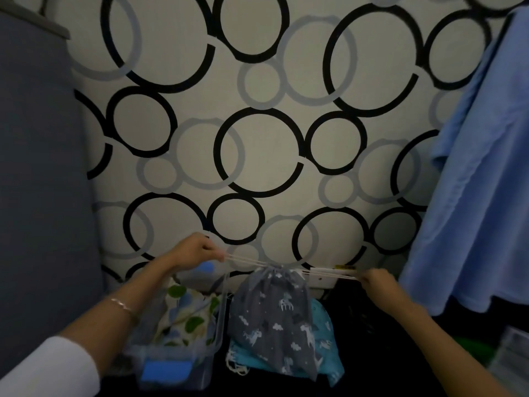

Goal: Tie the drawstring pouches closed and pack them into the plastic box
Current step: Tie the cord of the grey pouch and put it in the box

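A grey drawstring pouch [274,319] with white animal and cloud prints hangs between my hands, its mouth gathered tight. My left hand [194,252] pinches the pale cords on the left. My right hand [375,280] pinches the cords on the right, and both strings are stretched taut. Beneath the grey pouch lies a turquoise pouch [329,359]. To the left stands a clear plastic box [211,348] with blue clips, and a pouch [189,316] printed with green leaves sits inside it.
A wall [257,138] with black and grey ring patterns rises straight ahead. A blue cloth [481,196] hangs at the right. A grey-blue panel [43,181] stands at the left. A clear container [512,356] and something green sit at the lower right on the dark surface.
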Motion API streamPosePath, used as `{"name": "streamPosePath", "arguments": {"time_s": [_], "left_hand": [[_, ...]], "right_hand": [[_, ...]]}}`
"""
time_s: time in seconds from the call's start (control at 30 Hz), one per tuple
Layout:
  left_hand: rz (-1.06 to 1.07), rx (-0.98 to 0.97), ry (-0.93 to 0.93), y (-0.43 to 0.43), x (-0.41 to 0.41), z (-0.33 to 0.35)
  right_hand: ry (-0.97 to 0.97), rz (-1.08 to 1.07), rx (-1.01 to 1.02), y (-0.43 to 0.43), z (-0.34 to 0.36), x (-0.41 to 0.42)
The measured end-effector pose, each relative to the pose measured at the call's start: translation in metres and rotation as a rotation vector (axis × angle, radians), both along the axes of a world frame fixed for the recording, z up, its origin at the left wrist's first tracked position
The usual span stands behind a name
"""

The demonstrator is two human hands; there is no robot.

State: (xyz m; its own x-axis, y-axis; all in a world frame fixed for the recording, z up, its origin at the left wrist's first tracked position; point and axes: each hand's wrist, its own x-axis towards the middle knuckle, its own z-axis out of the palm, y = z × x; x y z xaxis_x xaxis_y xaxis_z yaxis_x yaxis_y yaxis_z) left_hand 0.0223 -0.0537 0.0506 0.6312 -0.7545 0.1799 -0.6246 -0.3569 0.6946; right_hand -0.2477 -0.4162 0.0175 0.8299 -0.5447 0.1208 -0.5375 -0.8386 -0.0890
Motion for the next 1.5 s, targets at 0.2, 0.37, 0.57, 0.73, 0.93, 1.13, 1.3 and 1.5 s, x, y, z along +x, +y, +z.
{"name": "streamPosePath", "arguments": {"time_s": [0.2,0.37,0.57,0.73,0.93,1.13,1.3,1.5], "left_hand": [[0.155,-0.102,0.270,0.023,0.009,-0.016],[-0.095,-0.383,0.751,0.015,-0.002,0.006],[-0.332,-0.409,0.912,-0.027,-0.036,0.033],[-0.385,-0.335,0.795,-0.054,-0.060,0.048],[-0.297,-0.410,0.781,-0.066,-0.061,0.052],[-0.301,-0.497,0.913,-0.064,-0.056,0.039],[-0.363,-0.617,1.063,-0.056,-0.051,0.032],[-0.334,-0.592,1.085,-0.051,-0.047,0.026]], "right_hand": [[-0.385,-0.148,0.573,0.010,-0.017,-0.008],[-0.983,-0.063,1.994,0.018,0.002,0.008],[-1.082,0.109,2.255,0.061,0.030,0.067],[-0.605,0.150,1.892,0.113,0.033,0.118],[-0.003,0.270,1.549,0.136,0.017,0.116],[0.152,0.262,1.742,0.123,0.016,0.105],[0.070,0.251,1.984,0.107,0.008,0.100],[0.148,-0.013,1.331,0.095,0.001,0.108]]}}
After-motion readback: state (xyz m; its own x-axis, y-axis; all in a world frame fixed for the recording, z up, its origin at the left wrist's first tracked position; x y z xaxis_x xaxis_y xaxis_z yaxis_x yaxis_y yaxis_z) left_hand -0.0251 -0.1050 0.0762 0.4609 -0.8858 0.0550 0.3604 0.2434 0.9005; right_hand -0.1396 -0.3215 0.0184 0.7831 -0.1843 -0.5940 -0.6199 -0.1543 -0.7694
